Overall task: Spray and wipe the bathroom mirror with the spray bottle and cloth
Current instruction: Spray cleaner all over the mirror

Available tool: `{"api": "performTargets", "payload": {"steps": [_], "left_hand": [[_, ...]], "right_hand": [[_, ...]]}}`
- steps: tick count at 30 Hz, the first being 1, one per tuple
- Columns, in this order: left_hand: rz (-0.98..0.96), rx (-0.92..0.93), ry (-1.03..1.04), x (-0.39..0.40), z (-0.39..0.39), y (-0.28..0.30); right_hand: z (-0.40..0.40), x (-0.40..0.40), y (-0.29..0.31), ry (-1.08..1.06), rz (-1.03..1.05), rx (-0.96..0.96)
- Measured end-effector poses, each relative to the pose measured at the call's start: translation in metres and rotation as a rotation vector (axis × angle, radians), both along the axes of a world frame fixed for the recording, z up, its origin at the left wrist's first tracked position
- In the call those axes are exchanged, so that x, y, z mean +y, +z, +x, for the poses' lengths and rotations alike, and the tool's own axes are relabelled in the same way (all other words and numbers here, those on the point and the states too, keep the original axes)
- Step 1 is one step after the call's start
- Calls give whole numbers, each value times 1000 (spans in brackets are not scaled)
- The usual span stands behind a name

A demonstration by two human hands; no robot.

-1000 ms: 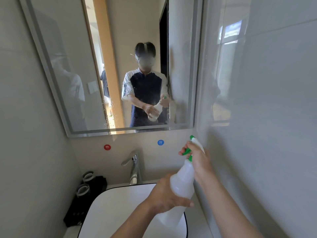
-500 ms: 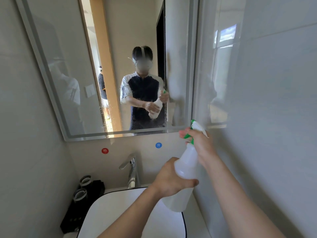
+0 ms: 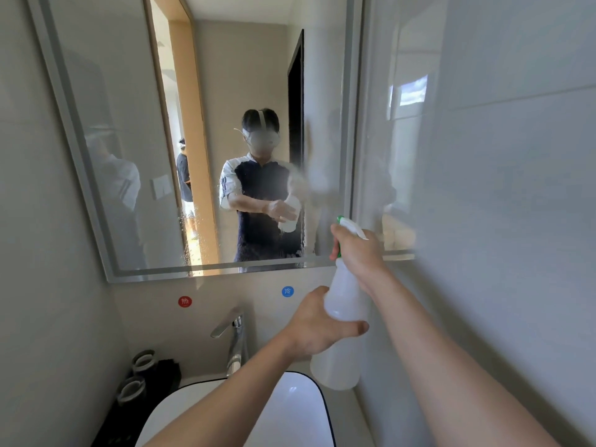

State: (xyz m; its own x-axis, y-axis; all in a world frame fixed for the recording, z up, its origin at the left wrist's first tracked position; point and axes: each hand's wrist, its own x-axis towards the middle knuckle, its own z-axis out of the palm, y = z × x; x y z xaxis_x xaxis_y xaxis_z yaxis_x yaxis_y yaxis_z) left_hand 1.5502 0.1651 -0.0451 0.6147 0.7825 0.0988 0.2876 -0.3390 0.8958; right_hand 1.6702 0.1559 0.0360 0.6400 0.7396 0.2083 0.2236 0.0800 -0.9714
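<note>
We are holding the spray bottle [image 3: 343,321] with both hands. Our left hand [image 3: 317,330] is wrapping around the fat white body of the bottle, with the thumb lying across its front. Our right hand [image 3: 356,253] is gripping the top, and its fingers are curling around the green and white spray head. The bottle is leaning a little, with its nozzle pointing up at the mirror [image 3: 225,130].

A soft cloud of mist [image 3: 309,185] is hanging on the right part of the glass, and small drops are sitting low on the mirror near its bottom edge. In the mirror we are seeing a person in a dark and white shirt holding the same bottle.

Below the mirror, a red dot [image 3: 184,301] and a blue dot [image 3: 287,291] are sticking on the wall. A shiny tap [image 3: 233,340] is standing under them, above the white sink [image 3: 290,411]. Two round cups [image 3: 137,375] are sitting on a black tray at the left.

We cannot see any cloth.
</note>
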Motion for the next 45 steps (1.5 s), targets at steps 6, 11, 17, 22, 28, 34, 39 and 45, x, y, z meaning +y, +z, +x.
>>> {"api": "performTargets", "payload": {"steps": [6,11,17,22,28,34,39,45], "left_hand": [[40,-17,-10,-4,1,3],[55,-49,-4,2,2,17],[67,-81,-34,-1,0,22],[121,-42,-38,-1,-1,43],[208,-40,-47,4,0,83],[183,-104,-43,4,0,109],[208,-95,-44,8,2,127],[173,-105,-14,13,30,152]], "right_hand": [[6,-2,4,33,49,13],[4,-5,18,1,105,10],[0,-12,28,-48,92,46],[0,-16,47,-32,123,53],[5,-8,87,13,160,88],[1,-5,120,3,153,13],[3,-6,140,-9,158,9],[10,3,171,-57,65,-111]]}}
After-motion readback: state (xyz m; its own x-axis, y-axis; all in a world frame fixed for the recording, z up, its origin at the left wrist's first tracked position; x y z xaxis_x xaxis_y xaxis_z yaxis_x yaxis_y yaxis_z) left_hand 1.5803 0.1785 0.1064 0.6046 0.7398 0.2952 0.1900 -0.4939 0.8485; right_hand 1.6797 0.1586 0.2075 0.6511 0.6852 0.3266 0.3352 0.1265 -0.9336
